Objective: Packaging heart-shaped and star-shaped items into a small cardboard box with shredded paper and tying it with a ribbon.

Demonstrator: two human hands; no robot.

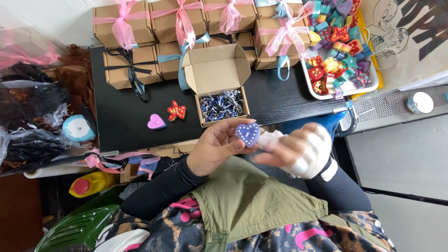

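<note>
My left hand [215, 144] holds a small purple heart-shaped piece [248, 133] with white dots, pinched between thumb and fingers. My right hand [298, 149], wrapped in a white bandage or glove, touches the heart from the right with blurred fingertips. Just beyond the hands an open brown cardboard box [218, 84] sits on the black table [121, 121], filled with blue and white shredded paper. A pink heart piece [156, 122] and a red star piece [177, 111] lie on the table left of the box.
Several closed brown boxes tied with pink, blue and black ribbons [177, 23] line the table's far side. A white tray [338, 44] of colourful pieces stands at right. A blue ribbon spool [77, 128], dark shredded filler and a yellow bottle [91, 184] are at left.
</note>
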